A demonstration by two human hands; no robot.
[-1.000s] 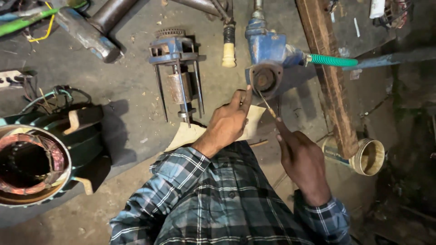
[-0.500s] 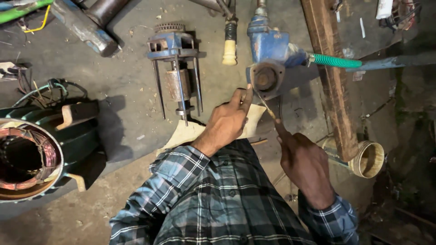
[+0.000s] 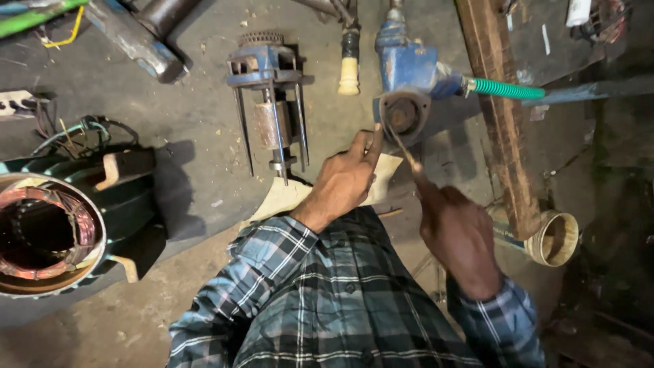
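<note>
Here the left hand (image 3: 343,182) was half closed, fingers curled under, w/ index finger and thumb stretched fwd so the tips sat right by the round rusty opening of the blue pump body (image 3: 407,88); whether it actually pinched anything there couldn't be told. The right hand (image 3: 458,232) was closed in a grip on a thin stick-like tool (image 3: 400,144), which ran up and left from the fist, its tip at the rim of that same opening, just beside the left fingertips. Pump lay on the grey concrete floor (image 3: 191,170), a green ribbed hose (image 3: 507,89) coming off its right side and passing over a wooden plank (image 3: 497,109). Under the left wrist lay a pale sheet of cardboard (image 3: 286,197). Left of the hands, a blue rotor assy w/ long bolts (image 3: 271,102); far left, a motor stator w/ copper windings (image 3: 41,235); a short cut of pipe (image 3: 553,238) near the right wrist. Vs half a sec earlier: both hands kept much the same pose on the pump opening and the tool stayed in the right fist; the view itself had shifted a bit, so the stator sat slightly differently in frame.
</note>
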